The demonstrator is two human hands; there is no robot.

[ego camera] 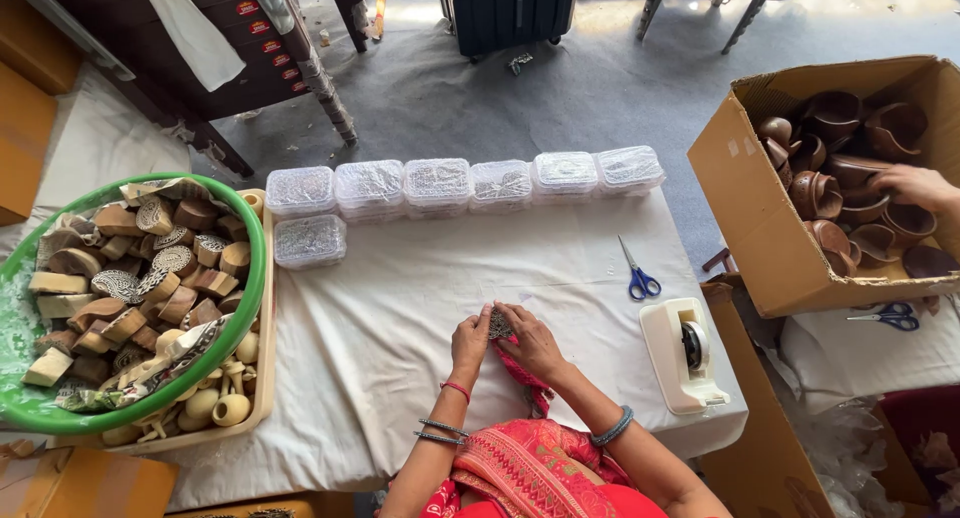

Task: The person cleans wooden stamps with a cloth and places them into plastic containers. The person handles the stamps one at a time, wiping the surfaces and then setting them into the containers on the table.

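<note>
Head view: left hand and right hand jointly pinch a small patterned wooden block on red cloth, just left of blue scissors on the white table; block could slip if either grip loosens.
</note>
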